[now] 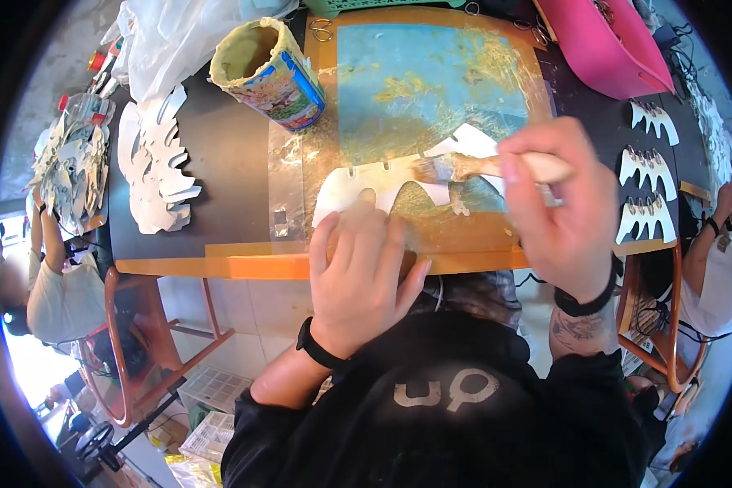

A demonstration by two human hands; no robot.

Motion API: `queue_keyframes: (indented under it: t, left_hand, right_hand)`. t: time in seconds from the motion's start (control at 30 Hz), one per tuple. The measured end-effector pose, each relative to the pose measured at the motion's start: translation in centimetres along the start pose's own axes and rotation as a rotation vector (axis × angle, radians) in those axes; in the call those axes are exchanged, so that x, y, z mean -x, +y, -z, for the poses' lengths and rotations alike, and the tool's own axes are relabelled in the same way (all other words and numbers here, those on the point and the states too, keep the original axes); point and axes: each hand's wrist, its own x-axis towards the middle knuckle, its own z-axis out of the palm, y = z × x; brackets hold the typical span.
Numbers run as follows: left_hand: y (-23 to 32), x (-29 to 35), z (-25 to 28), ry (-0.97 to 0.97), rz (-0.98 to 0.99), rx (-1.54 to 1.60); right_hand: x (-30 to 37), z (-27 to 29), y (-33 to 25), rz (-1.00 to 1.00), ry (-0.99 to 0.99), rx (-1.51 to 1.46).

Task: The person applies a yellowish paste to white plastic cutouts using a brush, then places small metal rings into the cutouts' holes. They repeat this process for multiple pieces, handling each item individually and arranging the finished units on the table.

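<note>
My right hand (563, 207) is closed round the wooden handle of a paintbrush (537, 167). The brush's bristles touch a white scalloped piece (394, 177) lying across the table before me, close to its slotted upper edge. My left hand (358, 268) lies over the lower edge of that piece with its fingers stretched out, pressing on it from the near side. Another white cut piece (466, 140) rests just beyond the brush, partly covered by it. Under the pieces spreads a smeared blue sheet (407, 69). Motion blurs the right hand slightly.
An open can (281, 93) with a crusted rim stands behind the left hand. White cut pieces (150, 163) are heaped at left. Finished-looking scalloped pieces with metal clips (647, 175) line the right side, below a pink bin (602, 45). Other people sit at both sides.
</note>
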Motion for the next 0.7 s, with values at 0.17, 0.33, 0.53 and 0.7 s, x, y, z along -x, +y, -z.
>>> queue_keyframes:
  t: [0.17,0.33,0.53,0.7]
  left_hand:
    - [0.2,-0.7,-0.2,0.039,-0.006,0.003]
    - [0.0,-0.8,-0.5,0.068,-0.017,0.003]
    - [-0.5,-1.1,-0.8,0.096,-0.025,0.024]
    - [-0.7,-1.1,-0.8,0.145,-0.032,0.069]
  right_hand:
    - [-0.3,2.4,1.7,-0.217,0.138,0.222]
    - [-0.8,2.0,1.0,-0.084,0.101,-0.037]
    - [-1.3,1.4,2.2,-0.210,0.105,0.188]
    - [-3.3,5.0,1.6,-0.212,0.238,-0.036]
